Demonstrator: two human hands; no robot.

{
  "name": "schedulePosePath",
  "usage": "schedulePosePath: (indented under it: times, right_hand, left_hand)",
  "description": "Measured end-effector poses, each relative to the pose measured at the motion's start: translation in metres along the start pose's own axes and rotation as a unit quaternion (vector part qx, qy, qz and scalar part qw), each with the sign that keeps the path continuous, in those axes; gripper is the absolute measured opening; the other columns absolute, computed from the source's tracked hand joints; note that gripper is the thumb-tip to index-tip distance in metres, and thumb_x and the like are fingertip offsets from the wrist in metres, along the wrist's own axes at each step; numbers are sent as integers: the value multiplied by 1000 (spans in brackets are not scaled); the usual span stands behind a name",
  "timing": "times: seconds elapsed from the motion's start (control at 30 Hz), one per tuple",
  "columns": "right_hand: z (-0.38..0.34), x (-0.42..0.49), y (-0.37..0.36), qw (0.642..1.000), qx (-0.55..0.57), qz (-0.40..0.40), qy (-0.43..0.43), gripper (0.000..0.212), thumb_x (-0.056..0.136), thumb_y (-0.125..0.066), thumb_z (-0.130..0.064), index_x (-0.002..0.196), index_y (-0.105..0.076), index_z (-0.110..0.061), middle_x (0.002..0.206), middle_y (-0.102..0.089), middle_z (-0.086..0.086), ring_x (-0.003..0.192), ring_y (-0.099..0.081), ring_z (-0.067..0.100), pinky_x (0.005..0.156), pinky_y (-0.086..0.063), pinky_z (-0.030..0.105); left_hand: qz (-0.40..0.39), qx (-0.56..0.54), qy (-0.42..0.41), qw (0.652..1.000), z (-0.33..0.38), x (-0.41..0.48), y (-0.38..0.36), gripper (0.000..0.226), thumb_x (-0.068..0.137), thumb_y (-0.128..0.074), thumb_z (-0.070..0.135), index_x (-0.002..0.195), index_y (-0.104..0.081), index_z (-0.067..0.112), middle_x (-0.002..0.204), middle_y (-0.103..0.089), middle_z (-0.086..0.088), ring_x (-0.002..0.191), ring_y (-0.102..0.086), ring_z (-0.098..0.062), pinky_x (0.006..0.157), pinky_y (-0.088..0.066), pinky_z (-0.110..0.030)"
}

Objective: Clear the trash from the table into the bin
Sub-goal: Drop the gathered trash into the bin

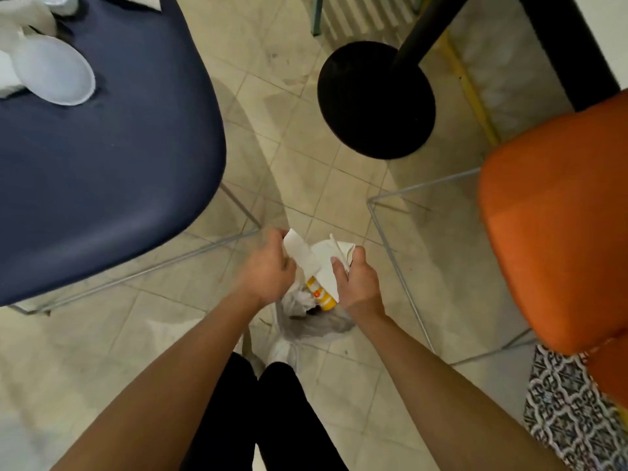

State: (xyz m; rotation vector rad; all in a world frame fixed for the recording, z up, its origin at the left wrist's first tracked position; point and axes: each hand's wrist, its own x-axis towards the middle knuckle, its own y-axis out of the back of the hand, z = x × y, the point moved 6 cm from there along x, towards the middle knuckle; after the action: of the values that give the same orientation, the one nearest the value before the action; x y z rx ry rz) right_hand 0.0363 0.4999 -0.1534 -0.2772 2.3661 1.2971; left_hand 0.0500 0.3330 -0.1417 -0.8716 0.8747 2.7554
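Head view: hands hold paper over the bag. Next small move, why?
Probably release: the left hand and right hand both grip white paper trash right above the open bin bag, so it should drop in.

Navy, plain, on the rounded top (102, 164). White plate (56, 71). Black round base (375, 100). Plain orange seat (557, 232). Black-and-white ornamental repeat print on the cloth (571, 413). Beige floor tiles (306, 185), thin grey grid lines running diagonally. White paper (302, 254). Cup (321, 295) banded yellow-orange and white. Bag (316, 326) translucent grey-white. Black trousers (272, 419). Yellow strip (472, 93) on the floor.
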Motion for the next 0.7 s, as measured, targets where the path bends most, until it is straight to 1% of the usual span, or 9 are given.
schedulePosePath:
  times: [0.07,0.13,0.17,0.23,0.3,0.37,0.4,0.53,0.7]
  right_hand:
    - [19,-1,-12,1000,10,-7,-15,35,98,-44,-30,113,-41,1,80,-58,16,81,-58,34,59,-28,26]
    - [38,1,-28,999,21,-16,-29,31,98,-44,-29,110,-40,-1,69,-47,3,73,-52,28,54,-23,23]
    - [46,3,-37,999,22,-25,-38,28,98,-44,-28,108,-39,-3,68,-44,1,72,-50,26,54,-23,23]
    - [61,9,-54,997,28,-44,-61,29,98,-44,-27,113,-37,-3,80,-51,7,81,-55,28,62,-31,23]
    - [74,16,-72,992,45,-71,-99,37,99,-43,-25,125,-33,-1,106,-57,18,104,-57,33,76,-40,29]
    - [87,24,-91,985,49,-98,-132,40,99,-42,-22,132,-30,-3,129,-50,18,119,-50,31,94,-39,32]
    - [93,28,-101,983,46,-110,-141,40,99,-42,-21,133,-30,-4,132,-48,16,121,-48,29,96,-37,31]
    - [115,47,-132,974,33,-149,-169,41,99,-43,-23,134,-30,-6,131,-49,16,119,-49,30,92,-39,32]
    - [135,67,-156,969,0,-177,-173,50,98,-43,-23,141,-23,-9,136,-48,16,122,-48,32,97,-40,36]
  left_hand:
    - [-13,30,9,999,-9,4,-21,39,89,-46,10,128,-37,12,92,-58,-12,88,-58,-35,65,-34,-30]
    - [-20,60,22,998,-18,12,-41,40,89,-46,9,128,-36,10,102,-61,-18,92,-57,-35,65,-34,-31]
    - [-25,74,29,997,-23,16,-49,40,89,-46,9,128,-35,10,106,-60,-18,94,-57,-35,66,-35,-32]
    - [-40,104,39,993,-34,26,-66,41,90,-46,9,128,-33,9,112,-59,-19,99,-57,-36,70,-38,-33]
    - [-59,131,43,989,-47,37,-83,41,90,-45,8,128,-30,7,116,-58,-21,102,-57,-37,77,-43,-37]
    - [-81,156,39,984,-60,48,-101,41,89,-45,6,127,-28,6,115,-59,-22,102,-58,-38,82,-46,-42]
    - [-94,170,35,980,-66,53,-110,41,88,-45,5,126,-28,6,114,-59,-22,101,-58,-38,81,-45,-42]
    - [-146,218,-10,965,-84,78,-142,42,87,-49,5,125,-31,6,114,-60,-21,102,-58,-38,76,-43,-40]
    - [-183,276,-43,943,-98,106,-172,47,89,-49,4,133,-33,8,123,-57,-19,110,-57,-35,85,-45,-39]
